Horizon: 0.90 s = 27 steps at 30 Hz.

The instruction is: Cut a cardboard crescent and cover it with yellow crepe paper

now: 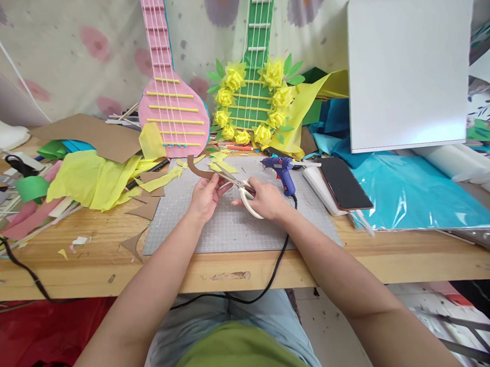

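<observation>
My left hand [206, 196] pinches a curved strip of brown cardboard [197, 170] above the grey cutting mat [226, 232]. The strip's free end bends up toward the pink paper guitar. My right hand [265, 199] grips a pair of scissors [251, 203] by the white handles. Their blades point left and reach the cardboard near my left fingertips; whether they are cutting into it I cannot tell. Just beyond my right hand lies a purple glue gun [284, 172], its black cord running off the table's front edge.
The pink paper guitar [183, 109] and a green one with yellow flowers [253, 96] lean at the back. Yellow crepe paper [93, 178] and cardboard scraps [143, 206] lie left. To the right are a phone [343, 183], blue wrapped sheets [425, 193] and a white board [407, 71].
</observation>
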Tool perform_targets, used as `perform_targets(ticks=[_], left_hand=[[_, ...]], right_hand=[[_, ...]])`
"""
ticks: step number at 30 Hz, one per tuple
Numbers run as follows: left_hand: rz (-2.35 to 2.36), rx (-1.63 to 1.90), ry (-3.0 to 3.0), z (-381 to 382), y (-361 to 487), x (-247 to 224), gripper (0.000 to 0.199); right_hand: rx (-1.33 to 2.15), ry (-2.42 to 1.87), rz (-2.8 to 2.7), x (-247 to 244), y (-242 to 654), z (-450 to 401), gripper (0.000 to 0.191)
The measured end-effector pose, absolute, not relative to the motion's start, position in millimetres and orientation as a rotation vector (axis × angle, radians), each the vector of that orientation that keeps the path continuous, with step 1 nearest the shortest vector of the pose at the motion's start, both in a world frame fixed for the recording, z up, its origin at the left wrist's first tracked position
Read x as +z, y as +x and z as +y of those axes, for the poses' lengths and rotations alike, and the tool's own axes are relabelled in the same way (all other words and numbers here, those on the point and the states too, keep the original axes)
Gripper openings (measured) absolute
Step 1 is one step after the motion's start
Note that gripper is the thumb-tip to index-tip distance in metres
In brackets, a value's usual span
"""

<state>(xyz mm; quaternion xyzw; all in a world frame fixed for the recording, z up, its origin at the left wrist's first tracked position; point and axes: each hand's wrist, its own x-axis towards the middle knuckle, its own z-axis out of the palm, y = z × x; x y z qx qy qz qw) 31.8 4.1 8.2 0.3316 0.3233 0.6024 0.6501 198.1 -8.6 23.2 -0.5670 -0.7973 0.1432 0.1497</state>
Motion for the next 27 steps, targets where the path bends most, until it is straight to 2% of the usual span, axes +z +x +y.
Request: perform_targets(ticks=[17, 23, 27], left_hand=[[0.744, 1.390, 0.759, 4.8, 32.4, 8.6, 0.013], [0.795, 1.400, 0.802, 4.3, 31.5, 7.8, 0.018], [0.894, 1.379, 0.933, 5.4, 28.0, 7.4, 0.023]], right_hand=[[0.330, -1.586, -2.209, 19.2, 202.7, -4.9, 0.044], [0.519, -1.547, -2.108, 19.0, 209.0, 0.2, 0.045], [0.561, -1.495, -2.229, 22.6, 217.3, 3.7, 0.042]])
